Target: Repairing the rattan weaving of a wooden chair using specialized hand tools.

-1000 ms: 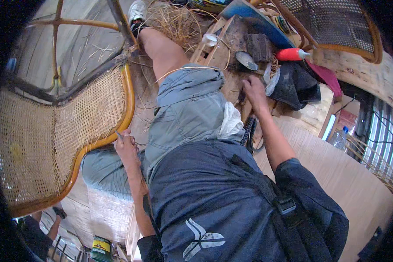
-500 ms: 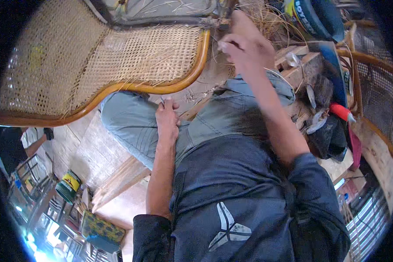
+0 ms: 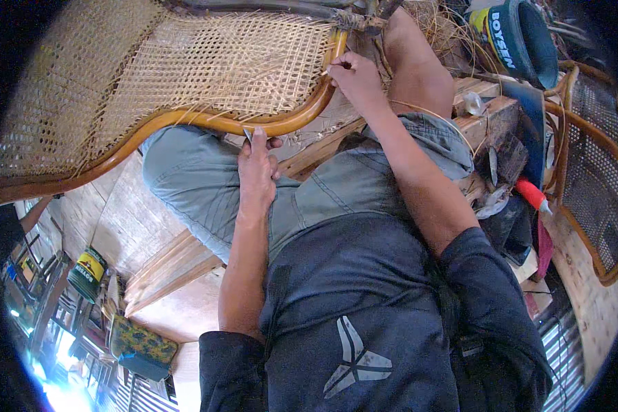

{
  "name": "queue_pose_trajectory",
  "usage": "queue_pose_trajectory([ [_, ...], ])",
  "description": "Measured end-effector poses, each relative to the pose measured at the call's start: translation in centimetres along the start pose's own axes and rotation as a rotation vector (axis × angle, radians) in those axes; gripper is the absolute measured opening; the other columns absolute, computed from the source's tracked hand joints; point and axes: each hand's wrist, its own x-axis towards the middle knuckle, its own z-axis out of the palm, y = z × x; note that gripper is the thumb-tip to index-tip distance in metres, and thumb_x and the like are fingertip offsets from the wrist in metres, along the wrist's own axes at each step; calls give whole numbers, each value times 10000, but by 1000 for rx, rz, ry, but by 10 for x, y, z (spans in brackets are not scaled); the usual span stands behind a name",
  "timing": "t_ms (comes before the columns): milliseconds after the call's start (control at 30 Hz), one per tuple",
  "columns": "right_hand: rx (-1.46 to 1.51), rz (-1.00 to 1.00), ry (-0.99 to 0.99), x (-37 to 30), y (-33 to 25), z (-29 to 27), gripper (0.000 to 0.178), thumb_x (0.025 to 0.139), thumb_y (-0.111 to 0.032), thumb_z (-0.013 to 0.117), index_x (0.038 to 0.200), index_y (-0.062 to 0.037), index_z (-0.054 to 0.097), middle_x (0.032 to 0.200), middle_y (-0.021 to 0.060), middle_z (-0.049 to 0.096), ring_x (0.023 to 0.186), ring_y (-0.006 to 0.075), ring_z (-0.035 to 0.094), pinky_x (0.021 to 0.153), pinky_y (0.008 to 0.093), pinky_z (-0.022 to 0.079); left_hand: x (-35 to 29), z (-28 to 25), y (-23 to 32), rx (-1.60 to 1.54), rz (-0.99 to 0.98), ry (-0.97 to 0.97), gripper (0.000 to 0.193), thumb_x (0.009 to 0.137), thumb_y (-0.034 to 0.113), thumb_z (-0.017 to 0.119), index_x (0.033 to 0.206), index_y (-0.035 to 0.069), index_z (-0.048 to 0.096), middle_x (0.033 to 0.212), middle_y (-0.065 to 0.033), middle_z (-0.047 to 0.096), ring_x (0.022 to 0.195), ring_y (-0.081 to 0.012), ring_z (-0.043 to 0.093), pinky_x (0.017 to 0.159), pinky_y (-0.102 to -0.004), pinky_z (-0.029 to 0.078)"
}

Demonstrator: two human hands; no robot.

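A woven cane panel (image 3: 206, 69), set in a curved brown wooden frame (image 3: 185, 118), spreads over the upper left, its loose strand ends lying across the weave. My left hand (image 3: 257, 168) is closed round a small pointed metal tool (image 3: 247, 134), whose tip lies close to the frame's lower edge. At the frame's right-hand curve, my right hand (image 3: 358, 81) pinches a thin pale cane strand (image 3: 326, 73) beside the weave. Most of the tool is hidden in my fingers.
Loose cane strands (image 3: 436, 38) lie tangled near a dark green bucket (image 3: 539, 44) at the upper right. Wood blocks (image 3: 484, 123), a red-orange object (image 3: 531, 194) and another caned frame (image 3: 590, 123) stand on the right. Wooden boards (image 3: 168, 271) and a second bucket (image 3: 87, 276) are at the left.
My right hand has come down and left to the frame's curved edge. My left hand has moved up against the frame's lower edge with the tool. The view has shifted slightly.
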Motion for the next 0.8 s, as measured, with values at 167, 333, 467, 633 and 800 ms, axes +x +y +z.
queue_pose_trajectory([
  [167,-165,-75,-72,-2,-15,-4,184,749,-161,628,823,6,614,681,86,614,612,152,600,569,282,474,-1,1,1,14,17,-5,343,887,411,495,762,97,440,754,-69,543,362,-54,279,329,-217,259],
  [333,-461,-153,-154,2,-32,-5,187,715,-203,583,781,-34,627,789,177,624,759,333,612,696,391,489,-4,5,4,5,13,3,294,910,343,475,955,53,492,730,-54,552,381,-33,299,326,-196,249],
  [467,-414,-177,-104,-4,-28,-2,191,719,-206,584,778,-29,623,779,186,621,757,332,614,694,392,488,0,0,2,19,40,-10,289,912,334,471,952,50,497,725,-54,565,381,-30,298,328,-198,249],
  [633,-260,-134,-16,-5,-16,-3,210,725,-207,587,802,-13,618,772,185,624,738,334,614,676,386,483,0,1,5,37,4,-23,261,916,297,456,916,44,519,728,-64,586,383,-28,297,334,-204,254],
  [800,-201,-22,-90,-3,-18,-7,222,737,-201,603,838,-3,609,753,165,624,702,279,615,637,350,477,-1,2,6,9,17,-25,274,914,302,461,891,36,523,737,-72,594,385,-27,304,334,-203,261],
])
